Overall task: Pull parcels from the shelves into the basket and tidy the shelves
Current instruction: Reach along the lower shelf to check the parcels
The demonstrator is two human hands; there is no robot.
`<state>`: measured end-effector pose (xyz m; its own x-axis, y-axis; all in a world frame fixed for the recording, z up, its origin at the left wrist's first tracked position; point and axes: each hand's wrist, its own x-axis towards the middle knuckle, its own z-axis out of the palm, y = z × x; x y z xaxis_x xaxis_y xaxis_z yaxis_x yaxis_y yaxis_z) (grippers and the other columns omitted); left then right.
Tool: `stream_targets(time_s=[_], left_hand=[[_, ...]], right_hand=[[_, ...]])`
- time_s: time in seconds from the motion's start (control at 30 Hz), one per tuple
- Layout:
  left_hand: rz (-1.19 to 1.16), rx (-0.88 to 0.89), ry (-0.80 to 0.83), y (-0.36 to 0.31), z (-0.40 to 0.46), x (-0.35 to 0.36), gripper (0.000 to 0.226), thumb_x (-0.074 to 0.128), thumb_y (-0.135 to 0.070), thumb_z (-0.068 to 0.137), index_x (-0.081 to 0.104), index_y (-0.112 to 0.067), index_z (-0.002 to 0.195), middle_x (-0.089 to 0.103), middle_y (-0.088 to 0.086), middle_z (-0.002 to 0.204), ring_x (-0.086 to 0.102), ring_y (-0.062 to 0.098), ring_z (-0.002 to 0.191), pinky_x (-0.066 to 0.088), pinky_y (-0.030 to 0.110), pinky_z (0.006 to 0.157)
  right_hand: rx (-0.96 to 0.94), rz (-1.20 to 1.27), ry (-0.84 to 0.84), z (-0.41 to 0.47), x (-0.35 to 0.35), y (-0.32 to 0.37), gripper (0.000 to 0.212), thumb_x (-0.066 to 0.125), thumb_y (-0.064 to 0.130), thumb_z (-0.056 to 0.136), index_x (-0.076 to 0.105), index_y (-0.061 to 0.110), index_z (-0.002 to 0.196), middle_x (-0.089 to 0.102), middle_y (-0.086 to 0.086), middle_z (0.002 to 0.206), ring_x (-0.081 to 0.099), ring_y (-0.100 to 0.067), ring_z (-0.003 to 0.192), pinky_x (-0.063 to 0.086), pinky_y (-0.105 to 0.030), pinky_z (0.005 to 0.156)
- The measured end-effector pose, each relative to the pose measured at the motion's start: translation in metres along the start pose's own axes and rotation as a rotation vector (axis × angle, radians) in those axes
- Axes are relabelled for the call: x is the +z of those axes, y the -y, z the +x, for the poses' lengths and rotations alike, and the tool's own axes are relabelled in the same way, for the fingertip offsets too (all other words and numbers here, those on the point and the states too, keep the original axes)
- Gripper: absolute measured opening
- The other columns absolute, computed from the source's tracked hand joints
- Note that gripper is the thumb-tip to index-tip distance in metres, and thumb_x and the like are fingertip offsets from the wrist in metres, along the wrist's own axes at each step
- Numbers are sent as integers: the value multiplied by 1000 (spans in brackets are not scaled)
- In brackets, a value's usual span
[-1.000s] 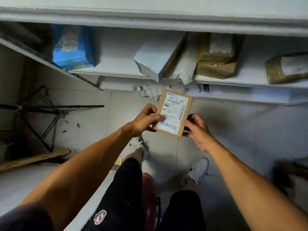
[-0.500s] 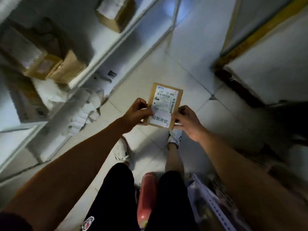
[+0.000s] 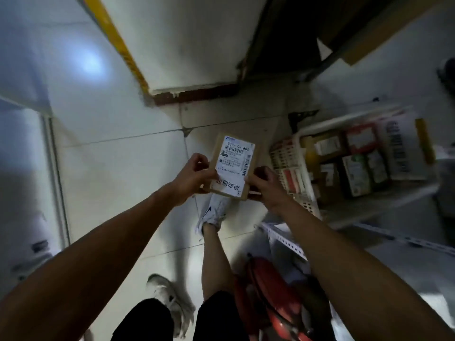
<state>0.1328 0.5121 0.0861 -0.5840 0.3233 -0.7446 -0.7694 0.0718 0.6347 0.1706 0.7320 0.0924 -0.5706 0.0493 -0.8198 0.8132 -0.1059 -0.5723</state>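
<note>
A small flat cardboard parcel [image 3: 234,166] with a white shipping label is held in front of me over the tiled floor. My left hand [image 3: 190,177] grips its left edge, thumb on the label. My right hand [image 3: 264,187] pinches its lower right corner, with a thin white stick between the fingers. To the right stands a white plastic basket [image 3: 291,168] filled with several boxed parcels [image 3: 354,163]. The shelves I took the parcel from are out of view.
A red object [image 3: 270,291] lies on the floor by my legs at the bottom right. A perforated metal shelf rail [image 3: 285,239] runs beside it. A yellow-edged white panel [image 3: 118,43] and a dark gap [image 3: 283,33] sit ahead.
I have turned right, away from the shelves; they left the view and the basket of parcels came in at the right. Both hands still hold the same parcel.
</note>
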Motion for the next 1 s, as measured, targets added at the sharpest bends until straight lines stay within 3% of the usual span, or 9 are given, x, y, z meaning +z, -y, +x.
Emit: stream_targets(time_s=[0.1,0.27,0.43,0.5,0.57,0.73,0.8,0.93,1.0], left_hand=[[142,-36,86,-17,40,46,30,64,-5,93,37,-17,101,71,13,111,75,29,91,61,49,83],[285,-136,187,-44,95,134,35,69,-12,92,38,-16,107,71,14,113,75,27,89,62,49,83],[360,-225,262,-65,139,205,64,81,-35,56,39,-18,102,70,11,113,75,29,90,61,45,76],[384,-245,304,-72,157,230,65,80,-35,53,40,-17,100,69,7,110,74,20,83,59,33,64],[454,-258,333,-73,176,254,53,79,-22,67,39,-15,102,68,6,111,70,17,81,55,28,61],[667,-224,376,-68,207,299,50,72,-14,70,43,0,109,66,6,107,66,0,65,44,17,50],[698,-256,388,-64,220,312,50,77,-6,80,41,3,114,68,7,110,67,1,58,45,17,45],[775,-331,471,-63,249,340,64,83,-22,67,44,-12,117,71,-8,111,73,5,90,56,23,68],[818,-346,534,-59,273,358,55,82,-16,74,45,-22,114,73,-12,106,71,7,99,56,21,72]], right_hand=[[33,148,-96,3,-48,-7,20,66,5,95,47,12,92,67,-14,104,71,-29,89,60,-39,69],[53,368,-220,6,-129,-12,21,64,6,96,45,10,101,69,-20,104,75,-25,83,59,-32,59],[69,525,-292,17,-192,-15,24,65,6,95,45,10,106,63,-30,110,72,-28,85,59,-31,60],[73,603,-320,24,-211,-21,34,73,11,89,46,9,110,59,-35,125,70,-39,98,61,-35,65],[82,681,-336,30,-229,-29,44,76,16,82,46,8,113,57,-35,130,67,-45,109,62,-40,70],[94,794,-331,39,-254,-47,101,91,38,54,38,-6,128,64,-27,127,68,-41,112,57,-59,90],[67,866,-355,43,-261,-55,107,94,41,52,38,-6,131,64,-26,128,67,-41,114,53,-65,93],[156,930,-467,52,-276,-61,93,83,35,55,43,-7,128,65,-25,125,69,-38,110,63,-47,79],[152,971,-541,61,-289,-65,75,82,26,62,46,-4,121,65,-25,123,70,-35,106,62,-35,67]])
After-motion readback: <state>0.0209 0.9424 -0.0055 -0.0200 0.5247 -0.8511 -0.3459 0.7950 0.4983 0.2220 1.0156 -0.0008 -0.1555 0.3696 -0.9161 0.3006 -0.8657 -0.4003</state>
